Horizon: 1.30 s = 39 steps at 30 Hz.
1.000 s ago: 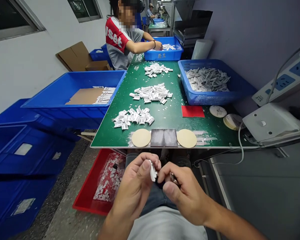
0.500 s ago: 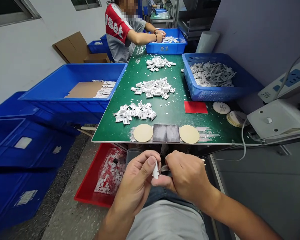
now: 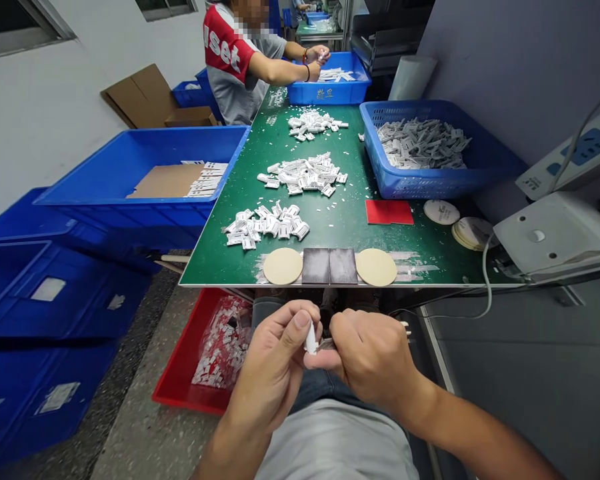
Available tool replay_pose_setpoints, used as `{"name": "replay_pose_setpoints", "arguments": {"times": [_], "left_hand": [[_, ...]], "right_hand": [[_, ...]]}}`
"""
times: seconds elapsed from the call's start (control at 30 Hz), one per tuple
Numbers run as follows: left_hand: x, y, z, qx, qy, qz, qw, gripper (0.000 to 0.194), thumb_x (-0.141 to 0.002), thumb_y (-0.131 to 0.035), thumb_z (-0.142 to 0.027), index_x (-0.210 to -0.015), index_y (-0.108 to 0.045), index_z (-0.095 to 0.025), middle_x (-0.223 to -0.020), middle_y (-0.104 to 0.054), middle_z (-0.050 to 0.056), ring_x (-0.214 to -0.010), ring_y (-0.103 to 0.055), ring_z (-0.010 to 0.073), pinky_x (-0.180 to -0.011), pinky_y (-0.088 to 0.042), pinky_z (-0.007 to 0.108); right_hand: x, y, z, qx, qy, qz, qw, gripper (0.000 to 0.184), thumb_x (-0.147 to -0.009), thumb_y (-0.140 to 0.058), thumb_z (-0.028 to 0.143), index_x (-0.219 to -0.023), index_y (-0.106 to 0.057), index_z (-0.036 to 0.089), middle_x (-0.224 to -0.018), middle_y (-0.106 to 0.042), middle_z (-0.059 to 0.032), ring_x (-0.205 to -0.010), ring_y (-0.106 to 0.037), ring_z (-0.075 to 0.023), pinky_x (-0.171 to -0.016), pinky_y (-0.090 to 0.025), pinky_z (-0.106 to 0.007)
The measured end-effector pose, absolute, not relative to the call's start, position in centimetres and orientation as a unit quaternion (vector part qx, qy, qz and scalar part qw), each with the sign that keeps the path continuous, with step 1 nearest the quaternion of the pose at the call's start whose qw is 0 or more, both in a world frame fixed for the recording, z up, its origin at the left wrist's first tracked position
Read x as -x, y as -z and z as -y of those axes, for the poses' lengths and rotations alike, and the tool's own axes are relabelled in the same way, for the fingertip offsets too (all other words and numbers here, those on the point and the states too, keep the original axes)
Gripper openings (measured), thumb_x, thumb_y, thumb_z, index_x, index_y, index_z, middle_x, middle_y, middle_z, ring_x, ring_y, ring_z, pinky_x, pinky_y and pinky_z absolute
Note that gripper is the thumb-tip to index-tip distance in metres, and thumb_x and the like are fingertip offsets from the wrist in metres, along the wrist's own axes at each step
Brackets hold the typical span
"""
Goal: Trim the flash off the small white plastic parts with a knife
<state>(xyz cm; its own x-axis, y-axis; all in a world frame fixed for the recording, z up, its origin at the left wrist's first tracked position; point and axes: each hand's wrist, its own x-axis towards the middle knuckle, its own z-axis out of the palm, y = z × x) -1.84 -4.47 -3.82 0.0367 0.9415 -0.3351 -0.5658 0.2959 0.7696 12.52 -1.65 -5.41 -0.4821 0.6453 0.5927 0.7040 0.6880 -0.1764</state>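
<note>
My left hand pinches a small white plastic part between thumb and fingers, above my lap. My right hand is closed around a small knife; its thin metal blade meets the edge of the white part, and most of its handle is hidden in the fist. The right thumb reaches under the blade to the part's lower end. Ahead on the green table lie a near heap of white parts, a middle heap and a far heap.
Sanding discs and dark square pads line the table's front edge. A blue basket of parts stands right, beside red sheets. A red bin with scraps sits below left. Across the table, a co-worker handles parts over a blue tray.
My right hand has turned over and come up to the white part, bringing the knife blade against it. My left hand keeps its pinch. The co-worker's hands have lifted from the tray.
</note>
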Motion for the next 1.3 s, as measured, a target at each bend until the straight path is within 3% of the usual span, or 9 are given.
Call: {"name": "replay_pose_setpoints", "arguments": {"times": [0.17, 0.23, 0.33, 0.47, 0.57, 0.7, 1.0, 1.17, 1.3], "left_hand": [[1.6, 3.3, 2.5, -0.325, -0.534, -0.454, 0.635, 0.02, -0.088, -0.061, -0.036, -0.082, -0.063, -0.018, -0.072, -0.051, 0.0, -0.063, -0.043, 0.01, -0.059, -0.038, 0.021], [1.6, 3.0, -0.6, -0.491, -0.495, -0.509, 0.506, 0.021, -0.09, -0.056, -0.038, -0.086, -0.062, -0.018, -0.075, -0.055, 0.001, -0.066, -0.049, 0.0122, -0.062, -0.04, 0.023], [1.7, 2.8, -7.3, -0.72, -0.308, -0.59, 0.197, 0.027, -0.094, -0.047, -0.04, -0.091, -0.064, -0.019, -0.09, -0.064, 0.005, -0.082, -0.058, 0.0173, -0.075, -0.044, 0.027], [1.7, 3.4, -15.5, -0.738, -0.219, -0.629, 0.112, 0.015, -0.081, -0.067, -0.029, -0.082, -0.068, -0.014, -0.098, -0.065, 0.012, -0.102, -0.058, 0.029, -0.09, -0.043, 0.041], [0.8, 4.1, -19.3, -0.721, -0.189, -0.661, 0.085, 0.023, -0.084, -0.066, -0.03, -0.099, -0.066, -0.013, -0.113, -0.062, 0.012, -0.109, -0.056, 0.0284, -0.093, -0.044, 0.049], [-0.7, 4.7, -22.3, -0.693, -0.185, -0.689, 0.1, 0.033, -0.091, -0.057, -0.032, -0.12, -0.057, -0.016, -0.123, -0.058, 0.011, -0.106, -0.059, 0.0246, -0.089, -0.05, 0.047], [-0.3, 4.0, -22.2, -0.65, -0.312, -0.635, 0.275, 0.03, -0.089, -0.059, -0.03, -0.115, -0.059, -0.015, -0.112, -0.063, 0.009, -0.095, -0.063, 0.0211, -0.081, -0.053, 0.041], [1.1, 2.9, -14.3, -0.573, -0.454, -0.543, 0.412, 0.037, -0.091, -0.049, -0.028, -0.127, -0.05, -0.022, -0.092, -0.062, 0.004, -0.08, -0.066, 0.0147, -0.071, -0.054, 0.028], [2.3, 3.1, -4.6, -0.429, -0.56, -0.477, 0.525, 0.028, -0.086, -0.058, -0.031, -0.112, -0.051, -0.023, -0.084, -0.063, 0.001, -0.076, -0.065, 0.0135, -0.067, -0.052, 0.024]], "right_hand": [[-12.8, 6.3, 2.0, 0.382, -0.056, 0.845, 0.369, 0.061, -0.1, -0.016, 0.054, -0.061, -0.048, 0.019, -0.052, -0.045, 0.0011, -0.046, -0.037, -0.0113, -0.051, -0.021, -0.029], [-13.1, 6.7, 2.3, 0.381, -0.132, 0.829, 0.388, 0.061, -0.099, -0.015, 0.057, -0.062, -0.046, 0.019, -0.053, -0.044, 0.0022, -0.046, -0.038, -0.0101, -0.051, -0.024, -0.027], [-13.9, 7.0, 2.8, 0.392, -0.222, 0.795, 0.406, 0.061, -0.096, -0.017, 0.063, -0.062, -0.044, 0.02, -0.054, -0.043, 0.0031, -0.047, -0.04, -0.0092, -0.05, -0.026, -0.025], [-15.8, 7.1, 3.6, 0.412, -0.284, 0.751, 0.431, 0.058, -0.094, -0.022, 0.065, -0.063, -0.042, 0.02, -0.055, -0.041, 0.0039, -0.048, -0.04, -0.0091, -0.049, -0.026, -0.024], [-17.4, 7.3, 4.1, 0.437, -0.3, 0.723, 0.444, 0.057, -0.093, -0.026, 0.067, -0.063, -0.041, 0.021, -0.055, -0.039, 0.0045, -0.048, -0.039, -0.0092, -0.048, -0.026, -0.024], [-19.0, 7.8, 4.4, 0.456, -0.329, 0.708, 0.427, 0.056, -0.092, -0.029, 0.067, -0.064, -0.041, 0.021, -0.057, -0.038, 0.0045, -0.049, -0.039, -0.0093, -0.049, -0.026, -0.023], [-18.8, 7.8, 4.5, 0.445, -0.376, 0.694, 0.424, 0.057, -0.09, -0.029, 0.07, -0.064, -0.04, 0.021, -0.058, -0.035, 0.0046, -0.051, -0.038, -0.0103, -0.05, -0.024, -0.025], [-18.1, 7.0, 3.8, 0.455, -0.405, 0.675, 0.418, 0.055, -0.09, -0.033, 0.069, -0.066, -0.044, 0.021, -0.059, -0.038, 0.0043, -0.052, -0.039, -0.0105, -0.05, -0.027, -0.025], [-17.3, 5.9, 3.0, 0.466, -0.351, 0.715, 0.386, 0.035, -0.094, -0.043, 0.051, -0.083, -0.053, 0.019, -0.064, -0.045, 0.0037, -0.055, -0.043, -0.0111, -0.053, -0.032, -0.024]]}}
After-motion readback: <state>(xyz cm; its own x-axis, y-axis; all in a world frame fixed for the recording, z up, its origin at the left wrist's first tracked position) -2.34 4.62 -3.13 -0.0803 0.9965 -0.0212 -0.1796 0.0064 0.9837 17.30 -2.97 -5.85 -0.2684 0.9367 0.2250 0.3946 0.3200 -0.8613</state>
